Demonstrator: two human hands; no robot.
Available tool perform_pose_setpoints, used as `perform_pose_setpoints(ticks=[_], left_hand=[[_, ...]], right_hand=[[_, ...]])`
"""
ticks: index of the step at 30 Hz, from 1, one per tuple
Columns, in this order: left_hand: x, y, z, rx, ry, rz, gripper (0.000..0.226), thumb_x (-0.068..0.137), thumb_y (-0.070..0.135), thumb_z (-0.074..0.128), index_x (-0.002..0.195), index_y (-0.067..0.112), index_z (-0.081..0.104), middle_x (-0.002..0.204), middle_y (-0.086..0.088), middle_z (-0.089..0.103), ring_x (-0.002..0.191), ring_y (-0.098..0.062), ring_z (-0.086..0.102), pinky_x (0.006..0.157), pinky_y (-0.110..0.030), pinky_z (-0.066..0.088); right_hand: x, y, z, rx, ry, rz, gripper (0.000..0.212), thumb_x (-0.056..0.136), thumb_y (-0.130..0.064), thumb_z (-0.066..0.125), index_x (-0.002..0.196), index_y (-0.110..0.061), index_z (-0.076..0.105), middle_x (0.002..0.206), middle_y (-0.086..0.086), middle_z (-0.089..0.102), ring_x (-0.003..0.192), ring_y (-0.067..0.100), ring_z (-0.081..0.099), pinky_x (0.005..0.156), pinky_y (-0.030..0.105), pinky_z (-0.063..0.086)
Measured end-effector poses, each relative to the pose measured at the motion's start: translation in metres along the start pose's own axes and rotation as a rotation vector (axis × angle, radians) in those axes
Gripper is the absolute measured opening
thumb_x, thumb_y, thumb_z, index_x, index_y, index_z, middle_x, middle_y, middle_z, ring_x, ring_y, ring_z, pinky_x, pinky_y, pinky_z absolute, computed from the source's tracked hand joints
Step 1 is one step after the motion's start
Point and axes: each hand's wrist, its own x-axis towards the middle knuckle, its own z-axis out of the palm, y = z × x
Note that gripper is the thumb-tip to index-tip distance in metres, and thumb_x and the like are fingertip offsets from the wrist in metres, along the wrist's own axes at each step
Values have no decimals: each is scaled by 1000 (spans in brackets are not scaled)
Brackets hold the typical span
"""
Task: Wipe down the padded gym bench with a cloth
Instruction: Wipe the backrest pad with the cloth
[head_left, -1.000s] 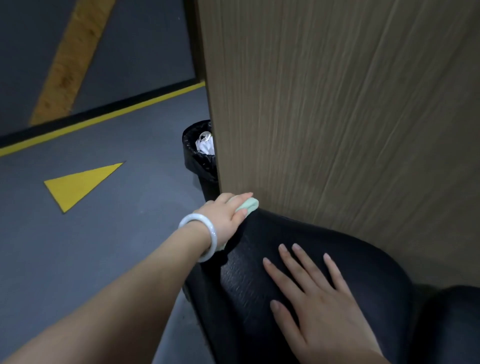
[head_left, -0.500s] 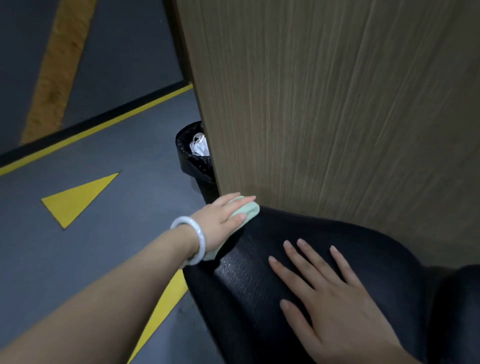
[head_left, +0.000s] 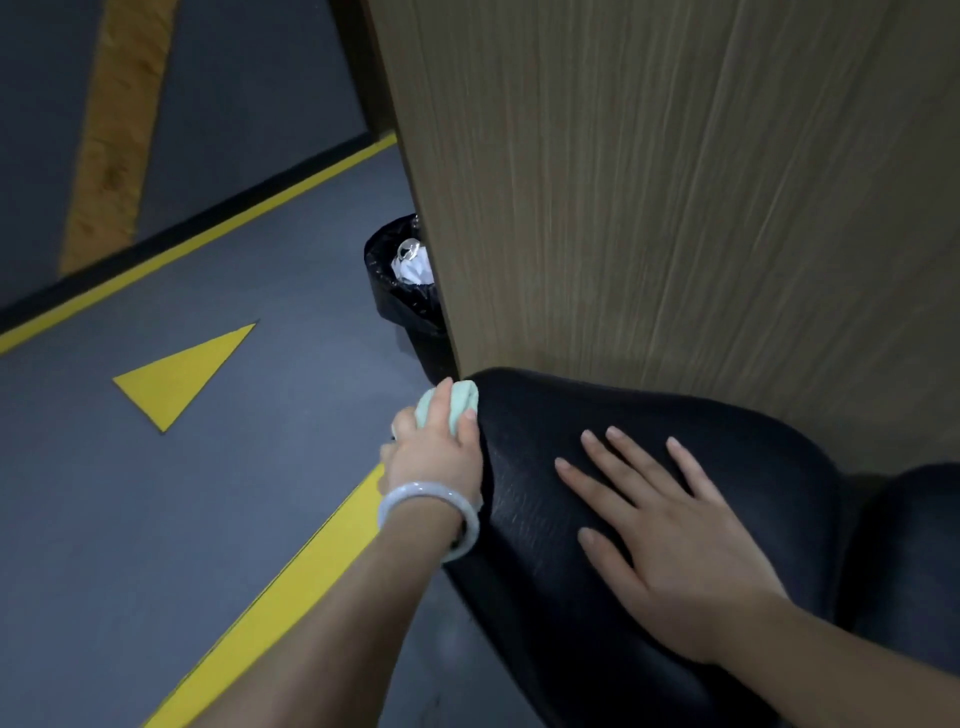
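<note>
The black padded bench (head_left: 753, 467) fills the lower right and butts against a wood panel. My left hand (head_left: 434, 457), with a white bangle on the wrist, grips a pale green cloth (head_left: 458, 401) and holds it against the pad's far left edge, near the corner. The thumb lies on the pad's top side, and the fingers go down over the edge. Most of the cloth is hidden under the hand. My right hand (head_left: 675, 540) rests flat on the top of the pad with its fingers spread.
A tall wood-grain panel (head_left: 675, 208) stands right behind the bench. A black lined bin (head_left: 402, 306) with white rubbish sits at the panel's left corner. The grey floor has a yellow triangle (head_left: 182, 374) and yellow lines (head_left: 291, 587). A second black pad (head_left: 909, 545) adjoins on the right.
My left hand has drawn the cloth from the pad's far corner back toward me along the left edge, turning over the side. The right hand has stayed flat in place.
</note>
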Motion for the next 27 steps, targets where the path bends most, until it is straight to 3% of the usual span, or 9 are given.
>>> perform_pose_setpoints(ticks=[4, 9, 13, 16, 19, 20, 23, 27], left_hand=[[-57, 3, 15, -214, 158, -71, 46, 100, 43, 30, 145, 51, 20, 159, 8, 2, 134, -33, 23, 104, -37, 28], [-109, -3, 34, -358, 156, -65, 49, 100, 44, 27, 147, 49, 13, 160, 5, -5, 136, -31, 27, 109, -40, 27], [-162, 4, 46, -412, 116, -82, 48, 100, 45, 28, 145, 51, 11, 160, 8, -5, 141, -20, 21, 107, -30, 25], [-215, 12, 63, -454, 155, -15, 52, 89, 69, 15, 140, 63, 8, 159, 12, -10, 140, -11, 16, 104, -21, 21], [-243, 19, 80, -478, 245, -1, 57, 84, 76, 5, 139, 61, 7, 159, 12, -8, 129, 8, 6, 104, -26, 20], [-245, 21, 83, -491, 267, -14, 56, 85, 76, 7, 139, 60, 9, 160, 9, -6, 130, 7, 7, 105, -29, 21], [-234, 23, 82, -479, 313, -38, 53, 88, 66, 22, 141, 58, 14, 160, 1, 2, 141, -19, 20, 107, -38, 28], [-202, 24, 63, -447, 179, -197, 53, 96, 54, 30, 145, 53, 10, 160, 7, -4, 140, -25, 23, 106, -37, 30]], right_hand=[[3, -2, -3, 2, -80, 28, 56, 95, -50, 23, 146, -32, 37, 153, -2, 34, 143, 15, 22, 111, 46, 11], [2, -4, -10, 56, -151, 34, 71, 83, -57, -6, 151, -39, 7, 160, -10, 0, 145, 6, -11, 117, 41, -10], [1, -7, -14, 54, -169, 36, 74, 81, -57, -8, 151, -39, 6, 161, -9, 1, 146, 7, -9, 118, 43, -8], [1, -6, -14, 58, -176, 32, 75, 81, -56, -7, 151, -38, 9, 161, -8, 3, 147, 9, -7, 118, 44, -7], [1, -6, -13, 61, -181, 25, 74, 82, -56, -5, 152, -37, 10, 161, -7, 4, 147, 10, -5, 117, 45, -6], [1, -5, -12, 61, -180, 24, 73, 82, -56, -5, 151, -37, 10, 161, -7, 5, 147, 10, -5, 117, 45, -6], [0, -3, -10, 59, -178, 26, 71, 84, -55, -5, 151, -38, 9, 161, -7, 4, 147, 10, -5, 117, 46, -6], [1, -3, -11, 71, -173, 23, 71, 83, -54, -7, 151, -38, 6, 161, -8, 1, 147, 9, -9, 118, 45, -7]])
